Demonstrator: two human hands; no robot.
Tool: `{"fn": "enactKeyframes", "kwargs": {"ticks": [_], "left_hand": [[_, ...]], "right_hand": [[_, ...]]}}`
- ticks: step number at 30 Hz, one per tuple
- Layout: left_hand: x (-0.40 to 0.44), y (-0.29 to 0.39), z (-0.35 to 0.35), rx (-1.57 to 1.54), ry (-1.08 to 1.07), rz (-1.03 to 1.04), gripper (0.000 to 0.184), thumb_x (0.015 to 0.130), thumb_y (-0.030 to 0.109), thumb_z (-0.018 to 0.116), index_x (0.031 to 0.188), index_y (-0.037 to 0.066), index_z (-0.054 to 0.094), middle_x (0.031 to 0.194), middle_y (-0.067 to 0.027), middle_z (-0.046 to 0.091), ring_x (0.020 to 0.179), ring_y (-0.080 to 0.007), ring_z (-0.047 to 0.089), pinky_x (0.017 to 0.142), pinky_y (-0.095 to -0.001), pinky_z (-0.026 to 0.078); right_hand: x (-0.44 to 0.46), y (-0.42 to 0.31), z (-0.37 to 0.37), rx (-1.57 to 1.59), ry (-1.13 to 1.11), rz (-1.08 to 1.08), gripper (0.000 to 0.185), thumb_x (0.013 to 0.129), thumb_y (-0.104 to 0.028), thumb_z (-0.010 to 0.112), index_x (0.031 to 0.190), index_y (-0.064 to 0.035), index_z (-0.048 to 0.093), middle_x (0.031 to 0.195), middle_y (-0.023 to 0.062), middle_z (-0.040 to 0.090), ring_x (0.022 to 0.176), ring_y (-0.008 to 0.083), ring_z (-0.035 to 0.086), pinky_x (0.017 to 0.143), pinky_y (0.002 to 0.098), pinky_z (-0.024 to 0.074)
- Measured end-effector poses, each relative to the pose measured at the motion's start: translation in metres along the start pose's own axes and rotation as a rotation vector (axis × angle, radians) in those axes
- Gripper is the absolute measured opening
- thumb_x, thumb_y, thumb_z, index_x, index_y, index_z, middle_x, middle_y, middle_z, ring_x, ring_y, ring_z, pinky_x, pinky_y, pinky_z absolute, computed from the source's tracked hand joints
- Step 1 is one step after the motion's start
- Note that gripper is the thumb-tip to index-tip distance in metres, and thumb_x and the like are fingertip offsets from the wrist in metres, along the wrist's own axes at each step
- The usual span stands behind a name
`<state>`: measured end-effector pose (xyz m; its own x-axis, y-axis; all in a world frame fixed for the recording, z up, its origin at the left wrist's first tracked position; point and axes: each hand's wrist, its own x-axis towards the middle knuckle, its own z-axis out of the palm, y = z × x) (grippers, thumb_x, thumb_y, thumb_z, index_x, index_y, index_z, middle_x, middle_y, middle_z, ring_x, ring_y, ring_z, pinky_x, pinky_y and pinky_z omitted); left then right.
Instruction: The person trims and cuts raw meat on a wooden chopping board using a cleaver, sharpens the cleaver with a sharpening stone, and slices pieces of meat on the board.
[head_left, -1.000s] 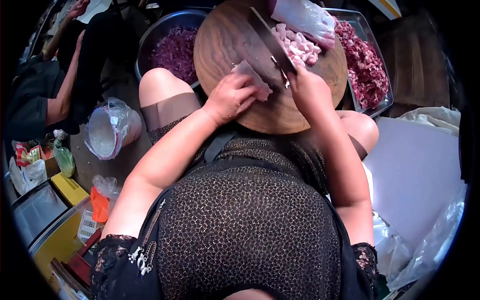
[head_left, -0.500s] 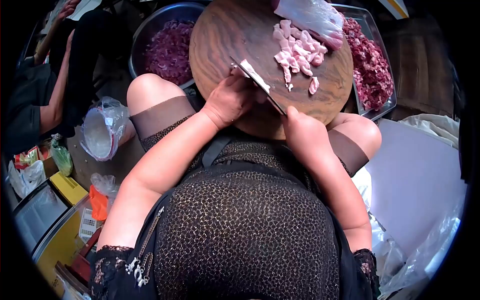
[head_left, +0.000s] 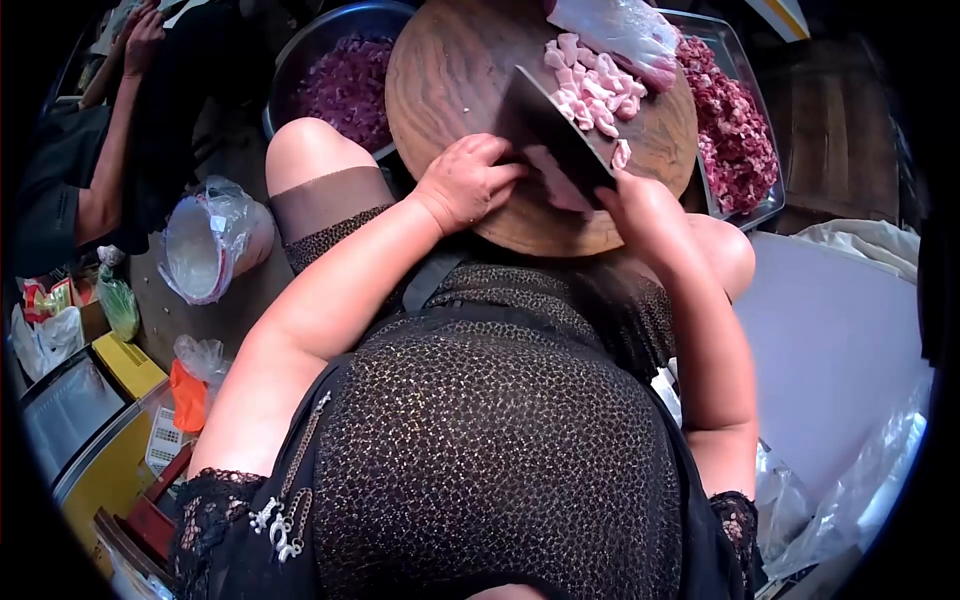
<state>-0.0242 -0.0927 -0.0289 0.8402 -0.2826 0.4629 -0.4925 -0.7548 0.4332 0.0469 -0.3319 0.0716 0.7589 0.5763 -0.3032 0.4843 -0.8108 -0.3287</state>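
My right hand [head_left: 648, 215] is closed around the handle end of a cleaver [head_left: 560, 115], whose broad dark blade stands tilted over a round wooden chopping board [head_left: 440, 80]. Against the near side of the blade is a pale pink piece of meat [head_left: 556, 182], partly blurred. My left hand [head_left: 470, 182] is at the board's near left edge, its curled fingers pinching the left end of that piece. Beyond the blade, cut pale meat chunks [head_left: 590, 85] lie in a loose heap, and one chunk [head_left: 621, 154] sits apart near the cleaver's edge.
A plastic bag of meat [head_left: 620, 35] rests on the board's far side. Left of the board stands a metal bowl of chopped meat [head_left: 345, 95]; right, a metal tray [head_left: 778, 195] of chopped red meat. A bag-lined bucket [head_left: 200, 255] stands left, near another person's arm [head_left: 105, 185].
My right hand has moved slightly right and upward, and the cleaver has turned to show its broad face. The left fingers have shifted away from the blade's far tip.
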Motion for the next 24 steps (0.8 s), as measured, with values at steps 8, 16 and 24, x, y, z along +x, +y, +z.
{"fn": "enactKeyframes", "kwargs": {"ticks": [8,16,24], "left_hand": [[0.017,0.012,0.015,-0.106,-0.005,0.078,0.028,0.074,0.008,0.069,0.102,0.009,0.066,0.099,-0.0089,0.060,0.095,-0.0303,0.060,0.084,-0.0388,0.050],[0.040,0.053,0.069,-0.111,-0.091,0.273,0.019,0.081,0.019,0.064,0.100,0.015,0.068,0.096,-0.0034,0.062,0.090,-0.0229,0.060,0.082,-0.0360,0.050],[0.045,0.050,0.072,-0.045,-0.143,0.272,0.018,0.085,0.018,0.060,0.102,0.017,0.068,0.099,-0.0038,0.062,0.097,-0.0240,0.059,0.088,-0.0346,0.050]], "right_hand": [[-0.016,0.035,0.016,0.085,0.186,0.150,0.029,0.092,-0.026,0.056,0.093,0.0016,0.062,0.085,0.0255,0.065,0.085,0.0432,0.062,0.076,0.0516,0.0480],[-0.022,0.028,0.006,-0.041,0.383,0.250,0.026,0.092,-0.028,0.055,0.094,-0.0030,0.063,0.085,0.0222,0.066,0.085,0.0418,0.063,0.075,0.0515,0.0483],[-0.067,0.042,0.016,-0.067,0.119,0.108,0.021,0.091,-0.024,0.059,0.092,-0.0026,0.063,0.075,0.0217,0.066,0.074,0.0404,0.065,0.070,0.0498,0.0499]]}}
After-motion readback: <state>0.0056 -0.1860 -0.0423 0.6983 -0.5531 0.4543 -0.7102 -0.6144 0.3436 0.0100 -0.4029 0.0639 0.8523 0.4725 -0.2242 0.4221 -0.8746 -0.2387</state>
